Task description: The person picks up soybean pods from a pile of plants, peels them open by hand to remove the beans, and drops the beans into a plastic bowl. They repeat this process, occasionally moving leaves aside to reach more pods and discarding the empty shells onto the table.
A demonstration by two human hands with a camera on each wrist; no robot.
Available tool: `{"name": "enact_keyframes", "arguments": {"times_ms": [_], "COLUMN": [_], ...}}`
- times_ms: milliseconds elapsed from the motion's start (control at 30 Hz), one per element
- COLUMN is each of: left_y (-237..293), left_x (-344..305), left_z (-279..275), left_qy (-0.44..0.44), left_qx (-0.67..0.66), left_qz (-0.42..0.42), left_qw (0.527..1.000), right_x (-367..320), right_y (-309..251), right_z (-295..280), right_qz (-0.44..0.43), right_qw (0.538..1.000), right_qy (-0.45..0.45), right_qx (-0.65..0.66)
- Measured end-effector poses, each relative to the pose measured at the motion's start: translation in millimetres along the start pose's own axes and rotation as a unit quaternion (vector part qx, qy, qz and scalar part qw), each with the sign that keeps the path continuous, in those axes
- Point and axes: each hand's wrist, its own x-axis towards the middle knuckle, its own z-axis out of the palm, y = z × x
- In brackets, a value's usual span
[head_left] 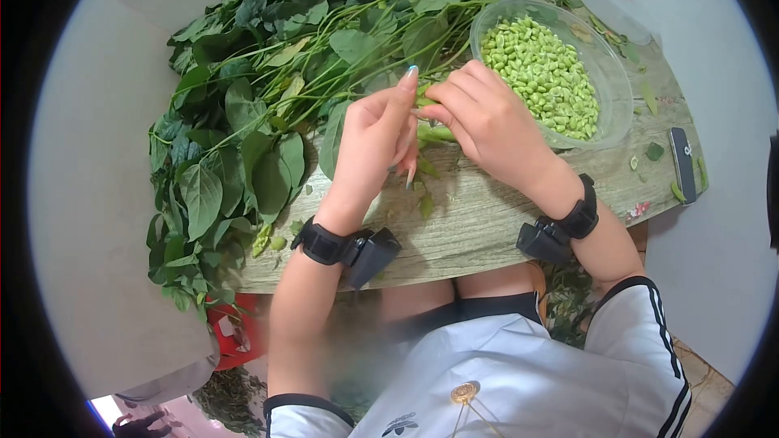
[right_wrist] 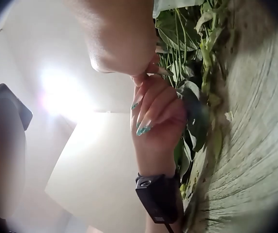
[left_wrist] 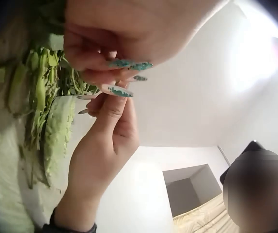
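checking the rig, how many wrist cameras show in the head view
2: the left wrist camera and the right wrist camera, both over the near edge of the table. None looks hidden.

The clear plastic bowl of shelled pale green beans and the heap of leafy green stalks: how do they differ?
The clear plastic bowl keeps small, loose pale green beans contained; the heap of leafy green stalks sprawls, long-stemmed and darker. The bowl sits beyond the right hand, the heap beyond the left hand, overhanging the edge. Both rest on the wooden table.
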Motion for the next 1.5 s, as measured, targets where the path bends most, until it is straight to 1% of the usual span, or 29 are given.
{"name": "enact_keyframes", "arguments": {"times_ms": [67, 100, 167, 200, 233, 267, 300, 333, 367, 400, 433, 467, 500, 567, 600, 667, 700, 767, 867, 1000, 1100, 1167, 1300, 1400, 1467, 1500], "left_y": [1, 1, -1, -1, -1, 0, 0, -1, -2, -3, -3, -3, -4, -6, -6, -7, -7, -8, -9, -10, -12, -12, -11, -11, -14, -14], "left_x": [-2, -3, -3, -3, -4, -4, -3, -3, -3, -3, -2, -2, -1, -1, -1, -1, 0, 0, 0, 1, 0, 0, -2, -3, -2, -2], "left_z": [5, 5, 8, 9, 8, 7, 5, 2, 0, 1, 3, 4, 4, 4, 5, 6, 5, 5, 6, 7, 8, 6, 10, 10, 10, 10], "left_qy": [0.036, 0.036, 0.038, 0.035, 0.036, 0.038, 0.037, 0.036, 0.035, 0.036, 0.054, 0.070, 0.070, 0.080, 0.079, 0.086, 0.086, 0.080, 0.072, 0.070, 0.078, 0.069, 0.075, 0.078, 0.071, 0.072], "left_qx": [0.040, 0.039, 0.036, 0.036, 0.055, 0.074, 0.075, 0.091, 0.107, 0.107, 0.112, 0.118, 0.118, 0.132, 0.131, 0.108, 0.108, 0.095, 0.086, 0.077, 0.061, 0.064, 0.043, 0.038, 0.013, 0.013], "left_qz": [0.031, 0.031, 0.047, 0.047, 0.071, 0.095, 0.095, 0.115, 0.136, 0.136, 0.149, 0.163, 0.163, 0.187, 0.187, 0.138, 0.139, 0.118, 0.107, 0.114, 0.107, 0.098, 0.112, 0.109, 0.104, 0.104], "left_qw": [0.998, 0.998, 0.998, 0.998, 0.995, 0.992, 0.992, 0.988, 0.984, 0.984, 0.981, 0.977, 0.977, 0.970, 0.970, 0.981, 0.981, 0.985, 0.988, 0.988, 0.989, 0.991, 0.990, 0.990, 0.992, 0.992], "right_x": [-2, -2, -2, -3, -4, -4, -4, -3, -2, -2, -1, -1, -2, -5, -5, -5, -5, -5, -5, -8, -7, -8, -9, -9, -8, -8], "right_y": [-1, -1, 0, -3, -9, -12, -14, -16, -18, -20, -21, -21, -21, -19, -20, -21, -20, -18, -16, -13, -13, -12, -10, -8, -8, -8], "right_z": [-1, -1, -2, -2, -1, 0, 0, 0, 0, 1, 1, 1, 3, 6, 6, 4, 3, 1, -2, 4, 1, 3, 4, 4, 2, 0], "right_qz": [0.042, 0.042, 0.066, 0.068, 0.126, 0.182, 0.182, 0.270, 0.354, 0.353, 0.288, 0.218, 0.218, 0.163, 0.163, 0.159, 0.158, 0.153, 0.140, 0.126, 0.126, 0.133, 0.112, 0.088, 0.069, 0.068], "right_qw": [0.998, 0.998, 0.990, 0.990, 0.969, 0.937, 0.937, 0.887, 0.824, 0.823, 0.879, 0.924, 0.924, 0.958, 0.958, 0.963, 0.963, 0.955, 0.955, 0.955, 0.950, 0.947, 0.951, 0.958, 0.970, 0.970], "right_qy": [-0.023, -0.023, -0.036, -0.036, -0.045, -0.054, -0.053, -0.074, -0.095, -0.096, -0.059, -0.020, -0.020, 0.001, 0.001, -0.045, -0.044, -0.080, -0.083, -0.075, -0.094, -0.110, -0.107, -0.100, -0.105, -0.105], "right_qx": [0.049, 0.049, 0.118, 0.116, 0.206, 0.293, 0.294, 0.366, 0.433, 0.433, 0.376, 0.314, 0.313, 0.235, 0.234, 0.213, 0.212, 0.241, 0.248, 0.258, 0.269, 0.270, 0.267, 0.254, 0.210, 0.210]}}
